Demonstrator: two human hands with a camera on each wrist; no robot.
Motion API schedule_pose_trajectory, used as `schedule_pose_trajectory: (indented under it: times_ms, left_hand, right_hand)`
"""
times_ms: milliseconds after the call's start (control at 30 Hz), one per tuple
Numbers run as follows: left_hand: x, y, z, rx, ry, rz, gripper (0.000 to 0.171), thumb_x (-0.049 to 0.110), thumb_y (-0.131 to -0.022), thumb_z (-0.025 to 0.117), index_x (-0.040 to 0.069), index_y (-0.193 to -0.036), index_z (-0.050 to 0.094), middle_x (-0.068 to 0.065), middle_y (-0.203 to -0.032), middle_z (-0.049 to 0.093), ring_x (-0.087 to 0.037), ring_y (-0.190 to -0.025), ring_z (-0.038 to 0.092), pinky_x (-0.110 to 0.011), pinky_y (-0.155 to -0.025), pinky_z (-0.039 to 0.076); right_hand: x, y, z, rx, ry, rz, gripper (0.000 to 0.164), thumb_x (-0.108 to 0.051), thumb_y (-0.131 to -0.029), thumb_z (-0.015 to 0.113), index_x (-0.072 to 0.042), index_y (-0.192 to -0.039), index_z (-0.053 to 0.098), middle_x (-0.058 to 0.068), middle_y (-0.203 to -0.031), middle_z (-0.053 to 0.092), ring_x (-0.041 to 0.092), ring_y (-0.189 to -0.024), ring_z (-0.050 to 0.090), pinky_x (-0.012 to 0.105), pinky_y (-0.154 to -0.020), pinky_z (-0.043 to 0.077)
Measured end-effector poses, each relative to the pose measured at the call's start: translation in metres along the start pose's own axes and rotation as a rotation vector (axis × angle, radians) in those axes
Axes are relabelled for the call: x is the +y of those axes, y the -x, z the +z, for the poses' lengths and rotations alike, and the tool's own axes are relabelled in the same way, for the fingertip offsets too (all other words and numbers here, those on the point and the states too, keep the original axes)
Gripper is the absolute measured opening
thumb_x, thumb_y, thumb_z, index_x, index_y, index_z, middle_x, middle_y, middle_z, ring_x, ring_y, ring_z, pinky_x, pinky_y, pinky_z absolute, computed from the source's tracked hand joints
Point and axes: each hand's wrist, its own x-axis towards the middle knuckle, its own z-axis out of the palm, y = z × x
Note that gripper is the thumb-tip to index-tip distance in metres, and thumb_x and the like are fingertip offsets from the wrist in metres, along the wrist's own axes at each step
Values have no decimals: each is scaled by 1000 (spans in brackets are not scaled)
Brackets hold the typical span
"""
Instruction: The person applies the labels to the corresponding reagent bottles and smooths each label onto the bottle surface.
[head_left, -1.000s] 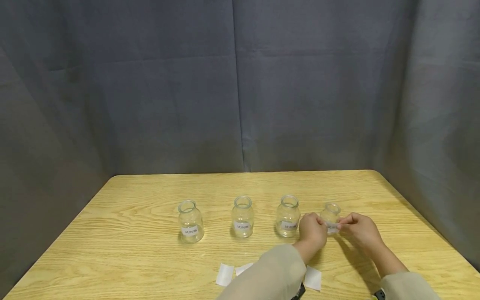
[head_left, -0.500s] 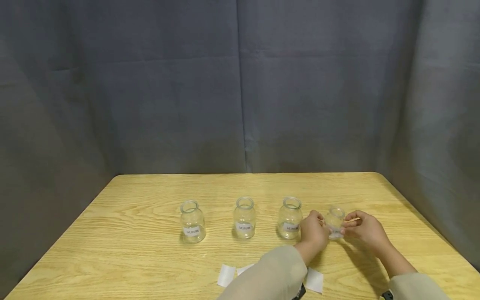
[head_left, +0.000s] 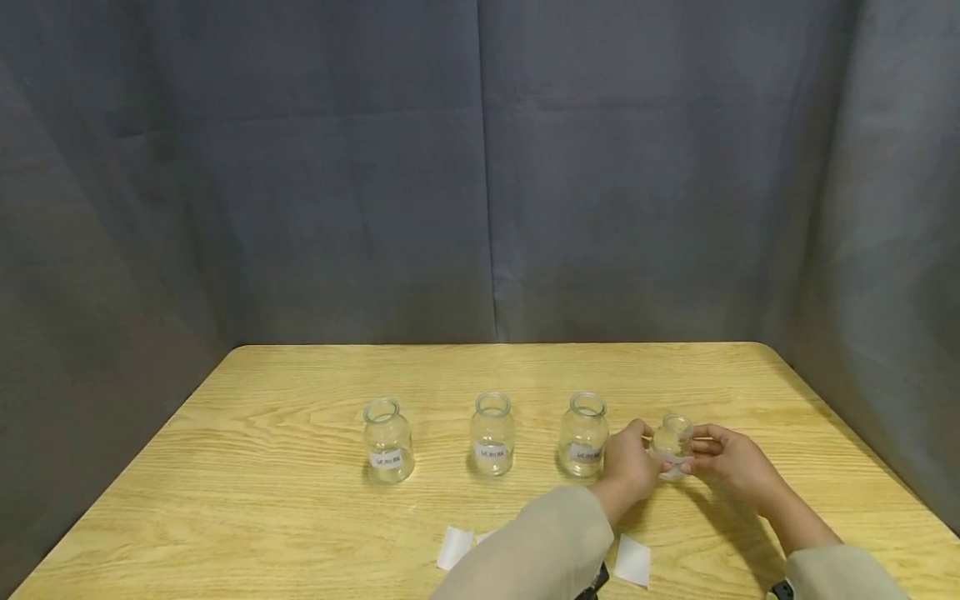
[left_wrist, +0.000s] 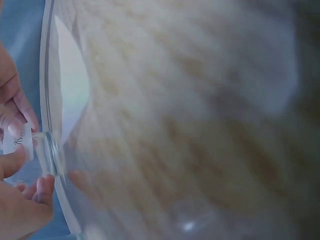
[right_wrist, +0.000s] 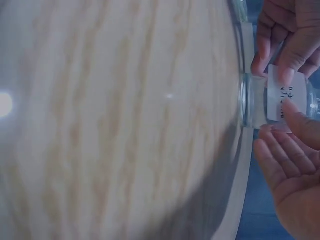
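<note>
A small clear glass jar (head_left: 672,443) is held between both hands at the right of the row. My left hand (head_left: 627,463) grips its left side, and my right hand (head_left: 733,468) has its fingers along the right side. In the right wrist view, both thumbs lie on a white label (right_wrist: 275,97) with black writing, on the jar's near side. The right fingers (right_wrist: 280,155) are spread behind the glass there, while the left fingers (right_wrist: 270,42) bend around the other side. The label is partly hidden by the thumbs.
Three more labelled glass jars stand in a row: left (head_left: 387,437), middle (head_left: 492,433) and right (head_left: 583,435), the last right beside the left hand. White paper pieces (head_left: 454,547) lie near the front, partly under the left sleeve (head_left: 536,550). Another paper piece (head_left: 633,560) lies between the forearms.
The jar has shifted slightly toward the person and right. My right hand has gone from pinching at the label's right edge to spreading its fingers along the jar's side.
</note>
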Motion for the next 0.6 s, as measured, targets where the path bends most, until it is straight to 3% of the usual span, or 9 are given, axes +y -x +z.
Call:
schedule_pose_trajectory:
  times_ms: [200,367,600]
  left_hand:
    - [1,-1,-1,17,-39,33,35,5,-59,76,10,-87,55,1,-78,58,-9,-72,55,-17,-60,43]
    - [-1,1,0,53,-121,75,33,0,-60,74,11,-82,52,4,-63,50,-6,-57,48,-16,-52,39]
    - [-3,0,1,101,-143,93,31,2,-58,76,12,-77,53,7,-62,50,-4,-56,47,-14,-51,38]
  right_hand:
    - [2,-4,-2,-16,44,-30,62,-8,-73,66,21,-117,34,33,-111,47,41,-100,47,31,-72,48]
    - [6,-5,3,7,70,-57,54,-4,-71,67,18,-113,42,30,-106,52,38,-95,52,29,-67,49]
    - [8,-9,5,60,103,-74,41,0,-67,68,14,-103,52,26,-98,57,32,-87,57,27,-63,49]
